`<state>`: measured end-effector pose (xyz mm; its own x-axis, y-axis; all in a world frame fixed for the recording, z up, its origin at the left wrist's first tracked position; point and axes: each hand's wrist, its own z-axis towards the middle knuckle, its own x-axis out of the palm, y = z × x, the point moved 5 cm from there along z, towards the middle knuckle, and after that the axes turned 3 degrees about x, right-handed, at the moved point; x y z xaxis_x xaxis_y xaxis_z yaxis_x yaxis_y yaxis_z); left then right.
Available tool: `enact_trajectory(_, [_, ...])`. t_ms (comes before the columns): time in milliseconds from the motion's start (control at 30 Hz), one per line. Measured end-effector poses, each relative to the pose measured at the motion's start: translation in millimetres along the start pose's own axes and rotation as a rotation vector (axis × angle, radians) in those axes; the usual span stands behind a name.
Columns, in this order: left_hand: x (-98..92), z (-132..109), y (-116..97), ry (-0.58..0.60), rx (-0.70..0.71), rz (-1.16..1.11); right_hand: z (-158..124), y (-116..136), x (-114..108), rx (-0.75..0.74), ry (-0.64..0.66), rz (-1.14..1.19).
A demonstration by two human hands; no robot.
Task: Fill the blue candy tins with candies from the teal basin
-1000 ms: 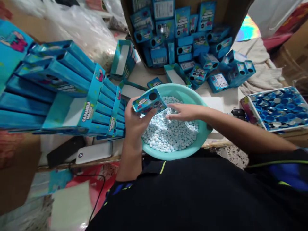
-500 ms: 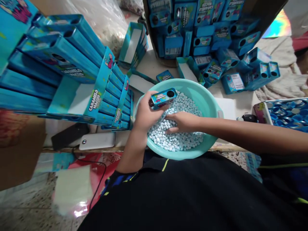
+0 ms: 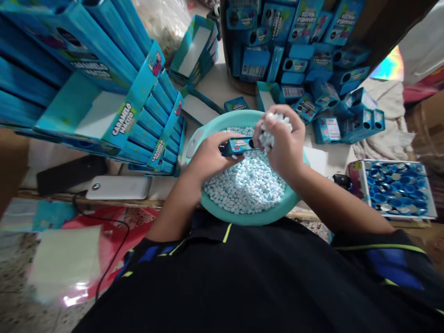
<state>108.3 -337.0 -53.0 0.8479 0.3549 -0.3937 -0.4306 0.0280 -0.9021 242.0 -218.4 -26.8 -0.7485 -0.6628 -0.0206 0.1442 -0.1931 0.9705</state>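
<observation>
My left hand (image 3: 211,155) is wrapped round a small blue candy box (image 3: 239,145), printed with "Caramelo Macizo", and holds it on its side over a turquoise basin (image 3: 217,212). My right hand (image 3: 286,143) is closed on a heap of small pale candies (image 3: 268,132), right beside the end of the box. Some of them show between thumb and fingers. Below both hands, a thick layer of loose pale candies (image 3: 248,185) covers the basin's bottom. The palm side of my left hand is hidden.
Stacked blue display trays (image 3: 138,115) filled with boxes rise at the left. Behind the basin stands a large carton (image 3: 385,37) of small blue boxes. A box of blue caps (image 3: 397,189) lies at the right, and a white power bank (image 3: 118,187) near the table edge.
My right hand has come up out of the loose candies with a handful and moved beside the candy box. My left hand keeps its hold on the box. The view has shifted somewhat.
</observation>
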Motion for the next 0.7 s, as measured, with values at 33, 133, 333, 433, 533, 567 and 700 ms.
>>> enact_trajectory(33, [1.9,-1,-2,0.031,-0.002,-0.018,7,-4,1,-0.023,-0.038,0.009])
enact_trajectory(133, [5.4,-3,-7,0.087,-0.008,-0.036,21,-17,3,-0.051,-0.087,0.03])
enact_trajectory(333, [7.4,-3,-6,0.104,-0.024,-0.007,13,-20,0,-0.023,-0.095,0.183])
enact_trajectory(433, [6.5,-1,-3,0.069,-0.036,-0.003,9,-17,-3,0.012,-0.049,0.173])
enact_trajectory(533, [5.6,1,-4,0.072,-0.001,0.032,9,-15,-2,0.044,0.022,0.179])
enact_trajectory(567, [5.5,1,-7,0.087,0.025,0.052,9,-15,-1,0.054,0.037,0.192])
enact_trajectory(700, [5.0,1,-14,0.131,0.101,0.117,9,-10,1,0.073,0.045,0.193])
